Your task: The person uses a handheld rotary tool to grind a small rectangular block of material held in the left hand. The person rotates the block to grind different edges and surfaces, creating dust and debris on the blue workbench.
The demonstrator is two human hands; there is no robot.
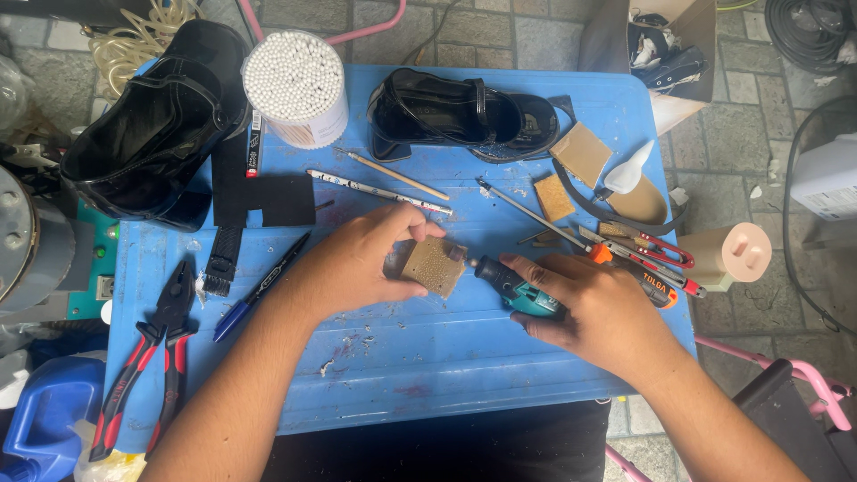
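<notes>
Tan pad (435,264): rough square piece, pinched in left hand (361,259), held just above the blue table (402,357) at centre.
Left grip: thumb and fingers closed on the pad's left edge.
Right hand (600,308): wrapped around a teal rotary tool (516,287).
Tool tip: touching the pad's right edge.
Nearby: black shoe (460,112) behind, red pliers (147,357) far left.

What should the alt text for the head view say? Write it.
Over a blue table, the left hand holds a small tan block against the tip of a teal rotary tool gripped by the right hand. Black shoes, pliers and cotton swabs lie around.
</notes>
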